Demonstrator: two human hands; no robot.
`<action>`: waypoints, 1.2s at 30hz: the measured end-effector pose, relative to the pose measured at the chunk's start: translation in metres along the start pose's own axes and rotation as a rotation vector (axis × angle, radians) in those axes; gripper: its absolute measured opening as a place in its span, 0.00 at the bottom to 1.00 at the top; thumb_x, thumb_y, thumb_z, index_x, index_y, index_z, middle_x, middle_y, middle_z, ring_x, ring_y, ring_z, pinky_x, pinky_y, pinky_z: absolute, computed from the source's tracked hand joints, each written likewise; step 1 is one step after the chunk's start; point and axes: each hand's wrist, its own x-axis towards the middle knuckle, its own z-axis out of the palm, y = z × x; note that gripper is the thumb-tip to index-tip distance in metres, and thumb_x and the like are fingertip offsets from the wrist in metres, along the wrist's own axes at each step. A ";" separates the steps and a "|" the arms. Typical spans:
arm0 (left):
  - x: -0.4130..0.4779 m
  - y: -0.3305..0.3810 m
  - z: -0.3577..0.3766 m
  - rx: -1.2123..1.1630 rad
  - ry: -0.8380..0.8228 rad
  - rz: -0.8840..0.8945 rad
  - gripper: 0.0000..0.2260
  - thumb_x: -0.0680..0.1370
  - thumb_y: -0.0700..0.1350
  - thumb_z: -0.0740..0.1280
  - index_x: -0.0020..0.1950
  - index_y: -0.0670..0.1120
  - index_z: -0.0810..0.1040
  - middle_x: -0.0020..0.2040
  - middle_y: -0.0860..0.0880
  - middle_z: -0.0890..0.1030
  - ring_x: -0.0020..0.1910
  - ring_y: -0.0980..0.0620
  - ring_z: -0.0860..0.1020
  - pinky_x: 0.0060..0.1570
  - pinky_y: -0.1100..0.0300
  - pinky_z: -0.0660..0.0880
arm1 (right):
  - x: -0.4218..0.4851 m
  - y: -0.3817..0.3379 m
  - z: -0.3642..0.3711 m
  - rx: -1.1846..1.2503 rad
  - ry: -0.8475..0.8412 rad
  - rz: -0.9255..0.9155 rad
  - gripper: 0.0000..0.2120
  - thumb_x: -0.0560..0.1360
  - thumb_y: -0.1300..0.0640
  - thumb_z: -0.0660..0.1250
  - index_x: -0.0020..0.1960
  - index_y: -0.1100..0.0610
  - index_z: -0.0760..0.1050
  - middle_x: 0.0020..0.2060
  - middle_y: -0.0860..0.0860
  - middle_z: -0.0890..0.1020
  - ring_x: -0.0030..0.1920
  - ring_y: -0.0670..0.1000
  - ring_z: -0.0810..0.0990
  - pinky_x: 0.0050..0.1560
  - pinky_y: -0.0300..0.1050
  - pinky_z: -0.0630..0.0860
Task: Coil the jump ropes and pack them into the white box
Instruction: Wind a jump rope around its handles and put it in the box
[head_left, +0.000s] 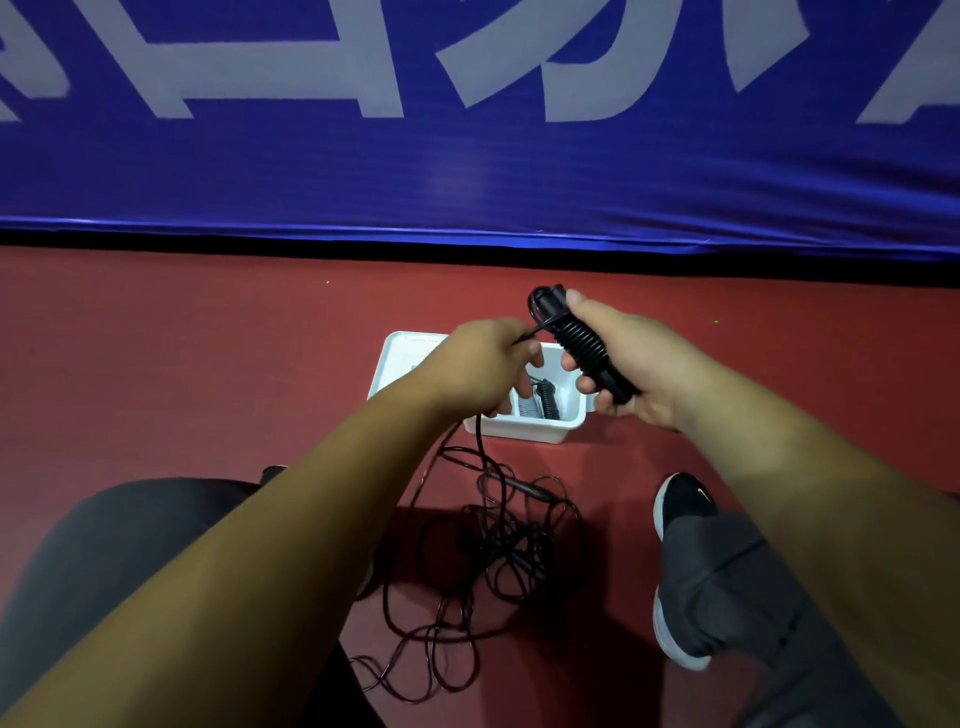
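My right hand grips the black jump rope handles, with black cord wound in tight turns around them. My left hand pinches the cord just left of the handles; the cord runs taut between both hands. From my left hand the cord drops to a loose tangle of black rope on the red floor. The white box sits on the floor under my hands. Inside it lie coiled ropes, one black and one pale, partly hidden by my left hand.
A blue banner with large white letters stands just beyond the box. My knees in grey trousers flank the tangle, and my black shoe with a white sole rests to the right of it.
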 end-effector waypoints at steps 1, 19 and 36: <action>0.001 -0.001 -0.002 -0.045 0.003 0.021 0.10 0.86 0.48 0.61 0.51 0.48 0.81 0.39 0.47 0.85 0.28 0.51 0.77 0.32 0.56 0.77 | 0.001 0.000 -0.001 0.010 0.009 0.000 0.21 0.80 0.33 0.67 0.59 0.50 0.80 0.38 0.51 0.84 0.30 0.49 0.75 0.29 0.38 0.69; 0.009 -0.025 -0.016 0.117 -0.092 0.045 0.04 0.81 0.48 0.73 0.53 0.54 0.87 0.43 0.55 0.88 0.48 0.40 0.84 0.56 0.41 0.80 | -0.007 -0.002 0.001 -0.012 -0.059 -0.082 0.21 0.78 0.37 0.69 0.54 0.55 0.81 0.39 0.55 0.84 0.29 0.51 0.74 0.30 0.41 0.67; 0.001 -0.016 -0.025 0.015 -0.032 0.150 0.16 0.76 0.31 0.69 0.56 0.47 0.89 0.46 0.51 0.89 0.42 0.57 0.85 0.40 0.63 0.78 | -0.025 0.009 0.007 -0.266 -0.623 0.087 0.23 0.84 0.45 0.61 0.58 0.65 0.79 0.44 0.65 0.86 0.36 0.58 0.86 0.29 0.44 0.79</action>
